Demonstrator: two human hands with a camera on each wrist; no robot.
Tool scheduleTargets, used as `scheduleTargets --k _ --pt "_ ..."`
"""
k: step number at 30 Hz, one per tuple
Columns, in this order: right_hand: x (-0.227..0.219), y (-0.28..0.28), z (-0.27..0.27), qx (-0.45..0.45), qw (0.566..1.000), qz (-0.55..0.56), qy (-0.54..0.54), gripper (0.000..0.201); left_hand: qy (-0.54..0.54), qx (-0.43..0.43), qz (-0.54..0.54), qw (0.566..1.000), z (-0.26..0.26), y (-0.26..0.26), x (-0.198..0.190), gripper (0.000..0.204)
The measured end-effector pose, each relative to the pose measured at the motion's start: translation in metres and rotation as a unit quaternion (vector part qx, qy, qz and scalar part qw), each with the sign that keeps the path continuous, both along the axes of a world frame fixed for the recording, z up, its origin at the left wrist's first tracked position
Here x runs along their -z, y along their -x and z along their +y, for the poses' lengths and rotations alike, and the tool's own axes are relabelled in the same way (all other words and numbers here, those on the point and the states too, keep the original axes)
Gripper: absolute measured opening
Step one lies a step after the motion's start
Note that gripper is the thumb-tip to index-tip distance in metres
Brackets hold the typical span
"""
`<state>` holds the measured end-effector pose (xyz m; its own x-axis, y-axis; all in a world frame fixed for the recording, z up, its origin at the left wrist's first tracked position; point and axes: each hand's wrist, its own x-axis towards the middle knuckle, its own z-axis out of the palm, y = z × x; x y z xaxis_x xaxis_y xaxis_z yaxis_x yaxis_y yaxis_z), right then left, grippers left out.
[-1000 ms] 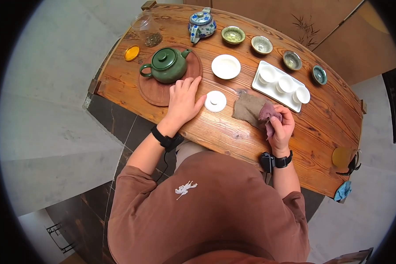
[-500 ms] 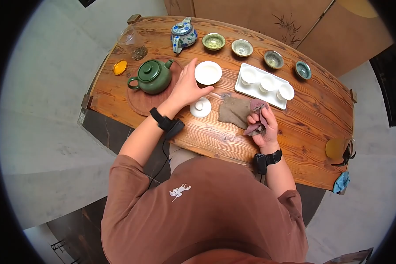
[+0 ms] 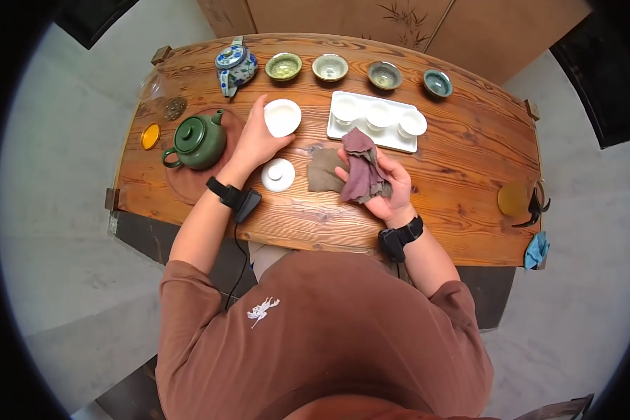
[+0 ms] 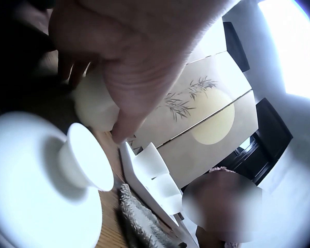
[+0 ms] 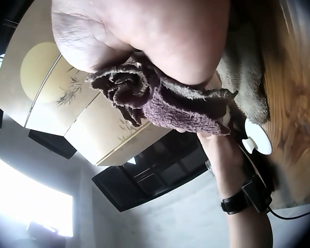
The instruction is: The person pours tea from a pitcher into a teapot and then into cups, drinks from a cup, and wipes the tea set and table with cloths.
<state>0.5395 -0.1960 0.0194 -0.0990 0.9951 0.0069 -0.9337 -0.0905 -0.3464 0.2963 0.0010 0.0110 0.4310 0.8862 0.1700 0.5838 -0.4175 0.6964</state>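
Note:
My left hand [image 3: 255, 143] grips the white bowl [image 3: 285, 115], fingers on its left side and thumb at the near edge. In the left wrist view the hand hides part of that bowl [image 4: 93, 103]. A white knobbed lid [image 3: 278, 183] lies just below the hand. Palm up, my right hand [image 3: 392, 196] holds a crumpled purple and grey cloth [image 3: 360, 171], which drapes between thumb and fingers and hangs below the palm in the right wrist view. A grey-brown cloth [image 3: 323, 175] lies flat on the table, partly behind the held one.
Left stands a green teapot [image 3: 201, 150] on a round wooden board [image 3: 182, 185]. Behind are a blue-and-white teapot [image 3: 236, 66] and several small glazed bowls [image 3: 330, 68]. A white tray [image 3: 343, 133] bears three white cups [image 3: 379, 113]. A glass pitcher [image 3: 513, 199] stands right.
My left hand has moved from the wooden board up and right to the white bowl and taken hold. My right hand has turned palm up, with the purple cloth spread more loosely.

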Motion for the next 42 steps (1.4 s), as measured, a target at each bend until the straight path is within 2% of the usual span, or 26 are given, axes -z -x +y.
scheduleTargets --k 4,8,12,15,20,21,25,27,28,29,30,32,33,37,40,42 --pt "-0.004 0.004 0.002 0.012 0.997 -0.071 -0.031 0.075 -0.004 -0.006 0.019 1.000 0.000 0.003 -0.003 0.102" --pt "-0.007 0.003 0.001 0.010 1.000 -0.024 -0.006 0.066 0.010 0.002 -0.009 1.000 0.003 0.003 -0.001 0.100" --pt "0.002 0.001 0.001 0.004 0.998 -0.053 0.018 0.058 0.003 -0.002 -0.020 1.000 0.000 0.006 -0.007 0.096" --pt "0.011 0.000 0.003 0.015 0.993 -0.110 0.038 0.054 0.006 -0.004 -0.054 0.999 -0.016 0.012 -0.029 0.092" --pt "0.001 0.006 0.005 0.034 0.993 -0.101 0.054 0.049 0.003 0.004 -0.093 0.996 -0.063 0.027 -0.063 0.093" --pt "-0.006 0.008 0.006 0.033 0.994 -0.091 0.054 0.047 0.015 0.003 -0.105 0.994 -0.074 0.030 -0.071 0.094" --pt "-0.032 0.014 0.007 0.084 0.975 -0.204 0.010 0.044 0.129 0.054 -0.231 0.963 -0.109 0.040 -0.074 0.095" --pt "-0.045 0.014 0.002 0.112 0.920 -0.375 -0.022 0.040 0.149 0.081 -0.261 0.950 -0.120 0.043 -0.074 0.096" --pt "-0.061 0.020 0.005 0.163 0.842 -0.499 -0.121 0.035 0.159 0.097 -0.276 0.943 -0.125 0.044 -0.075 0.097" --pt "-0.076 0.026 0.008 0.237 0.739 -0.598 -0.201 0.031 0.173 0.102 -0.275 0.940 -0.130 0.045 -0.078 0.098" --pt "-0.097 0.026 0.009 0.232 0.626 -0.687 -0.287 0.030 0.187 0.116 -0.287 0.932 -0.134 0.046 -0.079 0.099" --pt "-0.115 0.032 0.024 0.205 0.464 -0.724 -0.467 0.032 0.213 0.146 -0.311 0.915 -0.140 0.046 -0.081 0.099" --pt "-0.130 0.039 0.025 0.182 0.377 -0.749 -0.513 0.033 0.242 0.161 -0.311 0.905 -0.141 0.048 -0.082 0.098" --pt "-0.150 0.046 0.024 0.104 0.301 -0.783 -0.535 0.036 0.227 0.193 -0.329 0.896 -0.142 0.058 -0.081 0.093" --pt "-0.166 0.052 0.016 0.026 0.237 -0.807 -0.540 0.035 0.325 0.218 -0.408 0.825 -0.147 0.061 -0.079 0.095" --pt "-0.170 0.058 0.012 0.030 0.204 -0.807 -0.553 0.033 0.382 0.238 -0.458 0.767 -0.151 0.060 -0.075 0.103"
